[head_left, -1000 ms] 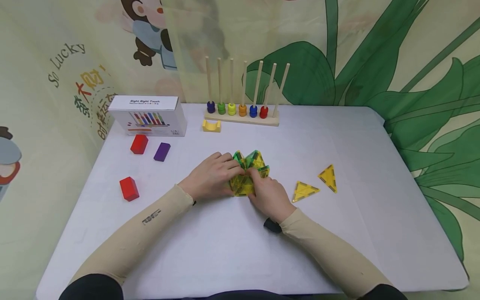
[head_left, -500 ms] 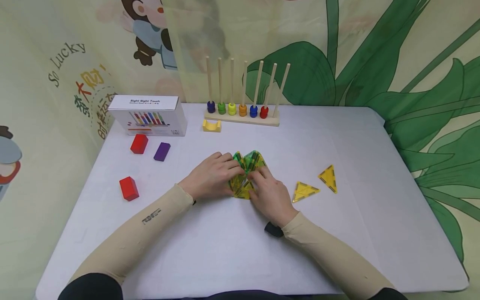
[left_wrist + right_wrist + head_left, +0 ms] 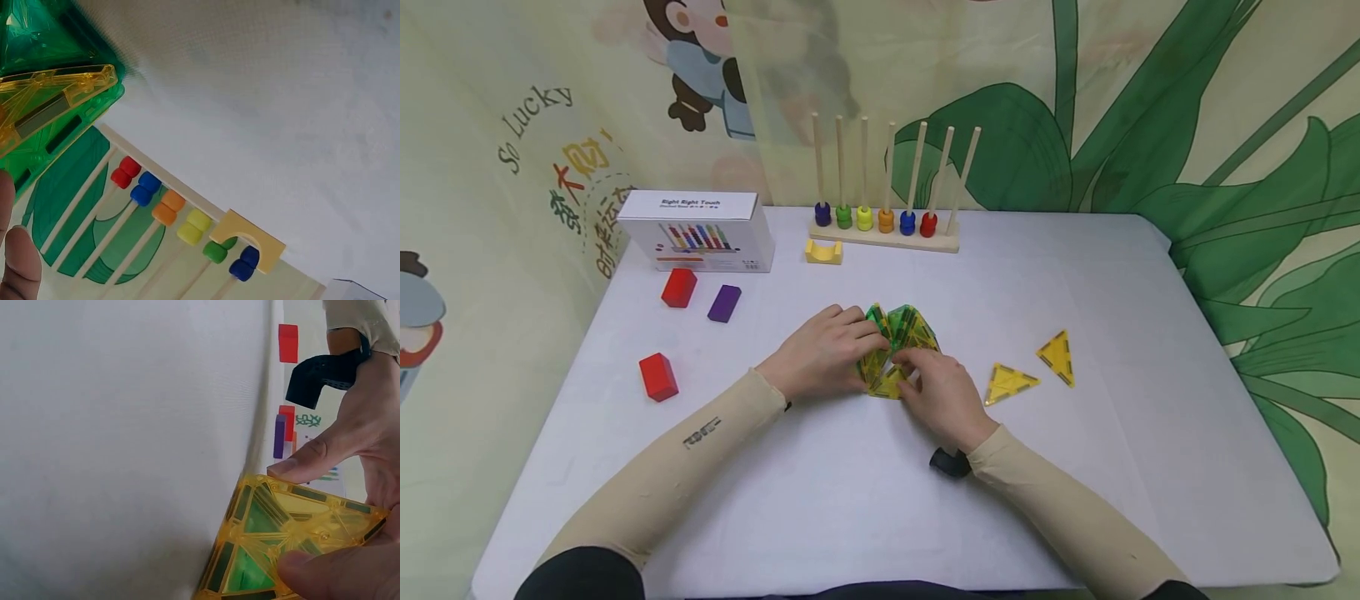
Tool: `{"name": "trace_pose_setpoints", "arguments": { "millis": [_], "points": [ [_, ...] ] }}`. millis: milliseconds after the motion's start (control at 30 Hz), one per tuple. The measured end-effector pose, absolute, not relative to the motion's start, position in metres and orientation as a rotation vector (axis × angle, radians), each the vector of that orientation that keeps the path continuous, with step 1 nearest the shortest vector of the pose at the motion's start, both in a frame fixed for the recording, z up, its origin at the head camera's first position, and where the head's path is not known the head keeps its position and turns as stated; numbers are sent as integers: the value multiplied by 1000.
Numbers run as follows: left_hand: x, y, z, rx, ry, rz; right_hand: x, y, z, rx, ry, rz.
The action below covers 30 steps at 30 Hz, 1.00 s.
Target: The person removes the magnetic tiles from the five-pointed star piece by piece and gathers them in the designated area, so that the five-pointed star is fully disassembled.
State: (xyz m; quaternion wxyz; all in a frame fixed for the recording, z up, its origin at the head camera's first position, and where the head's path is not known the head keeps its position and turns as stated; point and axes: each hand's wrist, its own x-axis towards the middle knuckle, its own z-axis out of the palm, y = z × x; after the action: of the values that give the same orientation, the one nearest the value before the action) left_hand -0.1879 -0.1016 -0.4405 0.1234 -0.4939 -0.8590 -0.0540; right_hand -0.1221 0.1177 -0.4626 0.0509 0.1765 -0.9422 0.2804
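Tile cluster (image 3: 898,346); box (image 3: 696,231) "Right Right Touch"

My left hand (image 3: 820,354) and right hand (image 3: 943,396) are gripping a cluster of translucent tiles (image 3: 898,346) showing yellow and green with dark strips along their edges. Two yellow triangles (image 3: 1009,382) with the same dark edge strips are lying on the pale grey-white table (image 3: 1075,500). Two red blocks (image 3: 658,377) and a purple block (image 3: 724,303) are showing at left; beads (image 3: 875,219) on the pale wooden rack are running dark blue, green, yellow, orange, blue, red.

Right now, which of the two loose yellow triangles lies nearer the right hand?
The nearer yellow triangle, just right of the right hand; the farther yellow triangle lies beyond it.
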Motion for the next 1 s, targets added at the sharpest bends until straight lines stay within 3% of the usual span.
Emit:
{"name": "trace_pose_setpoints", "arguments": {
  "millis": [700,1000],
  "points": [
    [-187,-100,-441,-1413,-2497,-88,-109,136,-464,497,-3069,1105],
    [-186,-97,-442,-1353,-2508,-83,-102,138,-470,613,-3200,1083]
  ]
}}
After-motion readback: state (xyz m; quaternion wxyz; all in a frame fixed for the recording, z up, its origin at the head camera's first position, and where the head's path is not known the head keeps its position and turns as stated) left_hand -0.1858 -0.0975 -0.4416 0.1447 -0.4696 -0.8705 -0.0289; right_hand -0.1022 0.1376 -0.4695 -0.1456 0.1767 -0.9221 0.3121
